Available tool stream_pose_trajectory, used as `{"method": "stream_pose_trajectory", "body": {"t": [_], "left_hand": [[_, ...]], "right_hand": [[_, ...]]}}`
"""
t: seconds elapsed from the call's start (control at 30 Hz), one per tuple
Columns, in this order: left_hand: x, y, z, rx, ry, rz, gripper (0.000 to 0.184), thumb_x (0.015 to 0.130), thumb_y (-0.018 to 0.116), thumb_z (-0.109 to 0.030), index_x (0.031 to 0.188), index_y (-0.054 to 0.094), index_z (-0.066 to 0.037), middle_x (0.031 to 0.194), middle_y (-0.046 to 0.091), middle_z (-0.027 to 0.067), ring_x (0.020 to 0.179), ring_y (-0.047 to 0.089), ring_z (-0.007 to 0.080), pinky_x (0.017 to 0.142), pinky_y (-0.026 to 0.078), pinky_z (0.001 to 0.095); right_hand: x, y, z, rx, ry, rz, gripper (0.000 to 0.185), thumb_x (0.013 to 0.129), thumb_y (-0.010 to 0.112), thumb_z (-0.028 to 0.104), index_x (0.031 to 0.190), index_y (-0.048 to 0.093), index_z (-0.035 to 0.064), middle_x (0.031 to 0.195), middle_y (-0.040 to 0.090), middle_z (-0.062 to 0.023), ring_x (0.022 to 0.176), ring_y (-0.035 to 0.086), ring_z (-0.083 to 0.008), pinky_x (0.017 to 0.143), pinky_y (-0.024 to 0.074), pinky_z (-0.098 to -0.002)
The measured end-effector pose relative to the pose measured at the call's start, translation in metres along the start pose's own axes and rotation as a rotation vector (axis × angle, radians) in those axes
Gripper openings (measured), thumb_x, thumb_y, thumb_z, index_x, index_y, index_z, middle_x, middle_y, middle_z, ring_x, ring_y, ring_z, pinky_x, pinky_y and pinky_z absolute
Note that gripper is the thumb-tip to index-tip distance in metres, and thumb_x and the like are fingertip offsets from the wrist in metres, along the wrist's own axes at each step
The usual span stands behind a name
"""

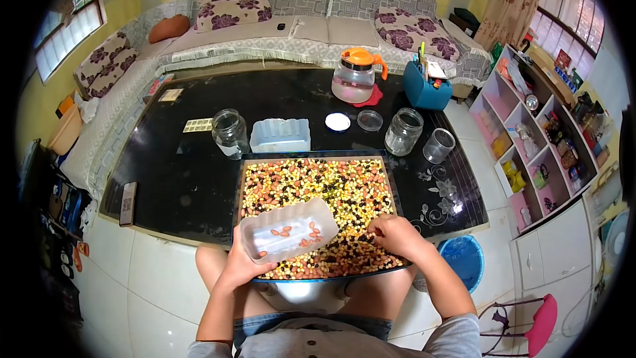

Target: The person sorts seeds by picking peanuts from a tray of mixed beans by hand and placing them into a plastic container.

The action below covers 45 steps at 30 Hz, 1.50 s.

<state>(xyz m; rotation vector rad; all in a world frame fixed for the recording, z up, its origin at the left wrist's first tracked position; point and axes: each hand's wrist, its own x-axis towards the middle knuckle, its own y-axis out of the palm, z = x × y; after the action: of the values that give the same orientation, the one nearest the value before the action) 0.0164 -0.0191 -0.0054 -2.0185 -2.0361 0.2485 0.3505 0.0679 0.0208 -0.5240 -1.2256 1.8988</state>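
My left hand grips the left end of a translucent plastic container, tilted over the tray, with several peanuts inside. Under it lies a wide tray full of mixed yellow kernels, black beans and peanuts. At the tray's right side my right hand reaches down to the mix, its fingers bent together; whatever they hold is too small to make out. A second translucent container sits just behind the tray.
Glass jars, a glass cup, lids, an orange-lidded pitcher and a teal box stand on the black table. A phone lies left; a blue bin is right.
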Motion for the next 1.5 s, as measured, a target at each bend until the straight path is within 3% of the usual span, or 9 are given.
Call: {"method": "stream_pose_trajectory", "body": {"t": [0.17, 0.33, 0.5, 0.67, 0.9, 0.97, 1.17, 1.33, 1.5], "left_hand": [[0.0, 0.001, 0.0, -0.049, 0.005, -0.006, 0.095, 0.053, 0.083, -0.006, 0.128, 0.024, -0.006, 0.12, 0.042, 0.0115, 0.111, 0.046, 0.0202, 0.086, 0.048, 0.0343], [0.0, 0.0, 0.008, 0.042, 0.078, -0.013, 0.096, 0.052, 0.083, -0.007, 0.128, 0.024, -0.005, 0.119, 0.043, 0.0118, 0.112, 0.045, 0.0207, 0.091, 0.045, 0.0349], [0.0, 0.001, -0.007, -0.099, -0.039, -0.001, 0.1, 0.05, 0.085, -0.012, 0.129, 0.024, -0.003, 0.12, 0.043, 0.0123, 0.113, 0.044, 0.0218, 0.096, 0.038, 0.0331], [0.001, -0.001, 0.011, 0.027, 0.022, -0.005, 0.101, 0.051, 0.084, -0.011, 0.13, 0.022, -0.003, 0.121, 0.042, 0.0129, 0.113, 0.044, 0.0218, 0.094, 0.041, 0.0338], [0.0, 0.001, 0.002, -0.019, -0.044, 0.025, 0.1, 0.053, 0.083, -0.009, 0.131, 0.021, -0.004, 0.122, 0.041, 0.013, 0.114, 0.043, 0.0209, 0.089, 0.045, 0.0336], [0.0, 0.001, 0.004, -0.017, -0.037, 0.027, 0.099, 0.053, 0.083, -0.009, 0.131, 0.021, -0.004, 0.123, 0.04, 0.0127, 0.113, 0.043, 0.0207, 0.088, 0.046, 0.0333], [-0.002, 0.003, -0.005, -0.021, -0.037, 0.02, 0.099, 0.053, 0.084, -0.01, 0.131, 0.021, -0.004, 0.123, 0.04, 0.0113, 0.113, 0.043, 0.0204, 0.087, 0.046, 0.0325], [-0.007, -0.004, 0.01, 0.01, 0.026, -0.054, 0.1, 0.051, 0.084, -0.01, 0.13, 0.022, -0.004, 0.122, 0.041, 0.012, 0.114, 0.043, 0.0215, 0.095, 0.04, 0.0341], [-0.024, -0.009, -0.005, -0.046, 0.015, -0.205, 0.094, 0.051, 0.084, -0.011, 0.124, 0.026, -0.003, 0.119, 0.042, 0.0129, 0.114, 0.042, 0.0227, 0.098, 0.036, 0.0345]], "right_hand": [[-0.008, 0.021, -0.017, -0.153, 0.122, 0.024, 0.017, 0.069, 0.061, 0.003, 0.086, 0.06, 0.0021, 0.088, 0.06, -0.0165, 0.086, 0.057, -0.0327, 0.077, 0.0476, -0.039], [-0.005, 0.034, -0.025, -0.138, 0.057, 0.047, 0.009, 0.07, 0.06, 0.006, 0.079, 0.059, 0.0027, 0.079, 0.06, -0.0152, 0.082, 0.058, -0.0317, 0.075, 0.0473, -0.0396], [-0.002, 0.034, -0.021, -0.102, 0.044, 0.036, 0.007, 0.071, 0.06, 0.008, 0.076, 0.059, 0.0028, 0.076, 0.061, -0.0143, 0.076, 0.059, -0.0316, 0.072, 0.0477, -0.0396], [0.005, 0.018, -0.013, -0.031, 0.087, -0.011, 0.008, 0.072, 0.06, 0.009, 0.078, 0.06, 0.0027, 0.078, 0.062, -0.0139, 0.072, 0.06, -0.0312, 0.069, 0.0487, -0.039], [0.032, -0.014, 0.039, 0.309, -0.074, -0.265, 0.005, 0.077, 0.059, 0.005, 0.081, 0.062, 0.004, 0.077, 0.06, -0.0114, 0.07, 0.06, -0.0266, 0.064, 0.0492, -0.033], [0.042, -0.012, 0.057, 0.433, -0.165, -0.286, 0.008, 0.077, 0.062, 0.004, 0.085, 0.063, 0.0027, 0.077, 0.059, -0.0076, 0.068, 0.059, -0.0185, 0.06, 0.0475, -0.0278], [0.059, 0.0, 0.08, 0.514, -0.279, -0.243, 0.012, 0.077, 0.061, 0.002, 0.089, 0.063, 0.0005, 0.087, 0.061, -0.0101, 0.074, 0.061, -0.019, 0.066, 0.0499, -0.0274], [0.047, -0.005, 0.05, 0.541, -0.028, -0.315, 0.01, 0.076, 0.061, 0.002, 0.086, 0.063, 0.0041, 0.075, 0.055, -0.0057, 0.062, 0.054, -0.0134, 0.058, 0.045, -0.0245], [0.042, 0.029, 0.028, 0.431, -0.101, -0.091, 0.009, 0.075, 0.061, 0.005, 0.084, 0.063, 0.0059, 0.076, 0.058, -0.0075, 0.066, 0.057, -0.0191, 0.062, 0.0478, -0.0296]]}}
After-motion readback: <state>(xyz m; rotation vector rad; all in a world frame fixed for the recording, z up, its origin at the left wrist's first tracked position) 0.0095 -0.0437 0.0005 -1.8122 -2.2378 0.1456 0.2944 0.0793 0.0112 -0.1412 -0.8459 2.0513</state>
